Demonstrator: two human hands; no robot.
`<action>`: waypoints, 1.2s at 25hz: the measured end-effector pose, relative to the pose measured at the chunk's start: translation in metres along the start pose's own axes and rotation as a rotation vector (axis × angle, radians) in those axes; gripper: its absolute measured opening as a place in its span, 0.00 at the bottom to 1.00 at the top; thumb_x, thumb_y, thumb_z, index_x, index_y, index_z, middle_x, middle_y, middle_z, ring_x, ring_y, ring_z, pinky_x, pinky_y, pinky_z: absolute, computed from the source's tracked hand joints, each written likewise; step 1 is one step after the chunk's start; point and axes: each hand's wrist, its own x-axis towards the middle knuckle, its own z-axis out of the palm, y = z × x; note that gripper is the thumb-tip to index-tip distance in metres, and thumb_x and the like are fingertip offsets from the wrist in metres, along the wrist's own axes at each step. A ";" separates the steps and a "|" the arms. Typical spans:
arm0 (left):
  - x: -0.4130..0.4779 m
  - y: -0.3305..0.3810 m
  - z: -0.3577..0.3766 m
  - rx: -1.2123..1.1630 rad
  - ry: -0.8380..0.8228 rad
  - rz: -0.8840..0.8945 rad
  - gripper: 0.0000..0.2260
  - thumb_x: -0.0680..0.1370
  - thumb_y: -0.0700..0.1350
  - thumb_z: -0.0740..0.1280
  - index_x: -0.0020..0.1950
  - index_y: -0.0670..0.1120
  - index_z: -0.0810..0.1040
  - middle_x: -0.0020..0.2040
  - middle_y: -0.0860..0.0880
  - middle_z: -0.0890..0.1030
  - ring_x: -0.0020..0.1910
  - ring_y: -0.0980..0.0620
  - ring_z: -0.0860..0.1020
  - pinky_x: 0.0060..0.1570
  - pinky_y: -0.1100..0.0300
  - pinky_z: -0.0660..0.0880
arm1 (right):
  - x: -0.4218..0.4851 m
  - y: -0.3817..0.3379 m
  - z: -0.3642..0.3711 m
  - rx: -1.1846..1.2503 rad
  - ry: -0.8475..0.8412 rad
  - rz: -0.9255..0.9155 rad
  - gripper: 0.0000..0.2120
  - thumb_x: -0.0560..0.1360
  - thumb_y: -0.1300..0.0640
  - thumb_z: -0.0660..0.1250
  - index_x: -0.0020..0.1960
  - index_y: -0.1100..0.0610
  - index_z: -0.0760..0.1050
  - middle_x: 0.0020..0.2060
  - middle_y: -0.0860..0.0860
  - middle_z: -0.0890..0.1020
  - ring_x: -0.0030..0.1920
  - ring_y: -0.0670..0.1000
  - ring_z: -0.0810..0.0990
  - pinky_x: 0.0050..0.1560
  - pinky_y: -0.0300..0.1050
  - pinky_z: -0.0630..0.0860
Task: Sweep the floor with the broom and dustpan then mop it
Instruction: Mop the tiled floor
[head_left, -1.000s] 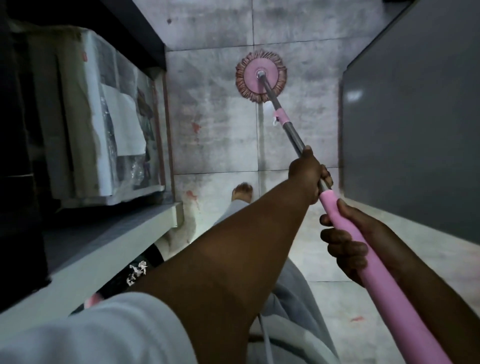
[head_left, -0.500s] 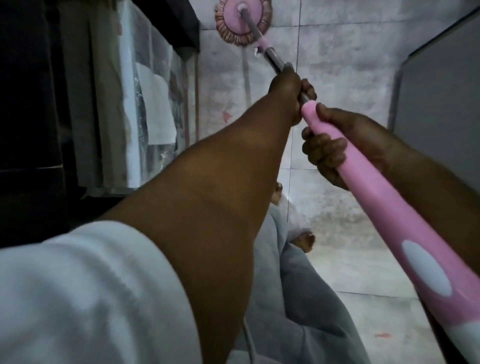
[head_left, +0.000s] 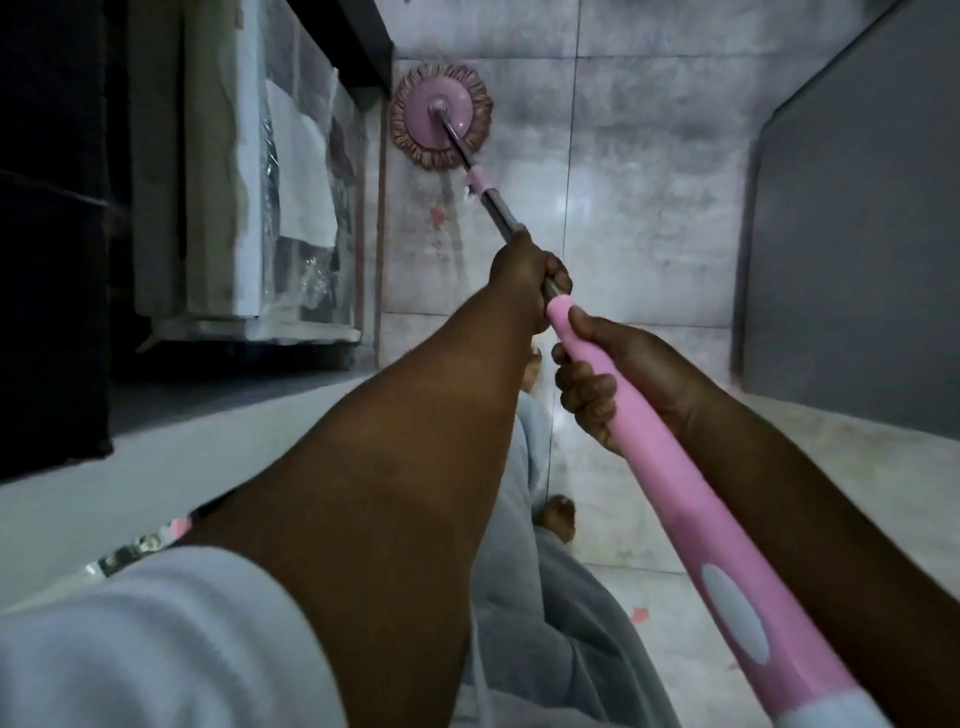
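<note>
Both bare arms stretch forward and down: the left hand (head_left: 524, 275), arm nearly straight, grips the thin grey metal mop shaft (head_left: 497, 212); the right hand (head_left: 613, 374), just behind, curls its fingers round the thick pink plastic handle (head_left: 691, 519).

On your left, a plastic-wrapped package (head_left: 249, 182) stands on a pale ledge (head_left: 156, 457), with a white sheet (head_left: 301, 171) showing under the wrap. A black block (head_left: 52, 260) sits at the ledge's far left. On your right stands a flat dark grey panel (head_left: 857, 234), well apart from the package.
</note>
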 end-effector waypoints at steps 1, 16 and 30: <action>-0.004 -0.021 0.001 0.012 0.000 -0.015 0.23 0.83 0.57 0.53 0.35 0.44 0.65 0.18 0.50 0.65 0.14 0.55 0.63 0.20 0.70 0.60 | -0.010 0.017 -0.013 0.025 0.000 -0.017 0.15 0.73 0.47 0.64 0.40 0.59 0.71 0.23 0.49 0.70 0.17 0.43 0.67 0.16 0.32 0.65; -0.088 -0.224 0.026 0.231 -0.121 -0.193 0.23 0.81 0.60 0.57 0.37 0.43 0.68 0.20 0.49 0.68 0.14 0.52 0.66 0.21 0.69 0.67 | -0.125 0.177 -0.120 0.324 0.061 -0.041 0.15 0.73 0.46 0.67 0.48 0.57 0.70 0.25 0.50 0.69 0.17 0.45 0.66 0.14 0.38 0.65; -0.015 -0.075 -0.082 0.022 -0.008 0.023 0.21 0.83 0.56 0.53 0.36 0.44 0.65 0.19 0.50 0.65 0.15 0.53 0.63 0.22 0.69 0.62 | 0.015 0.117 -0.005 0.023 -0.045 0.002 0.15 0.73 0.46 0.64 0.41 0.58 0.69 0.23 0.48 0.69 0.17 0.42 0.67 0.16 0.33 0.66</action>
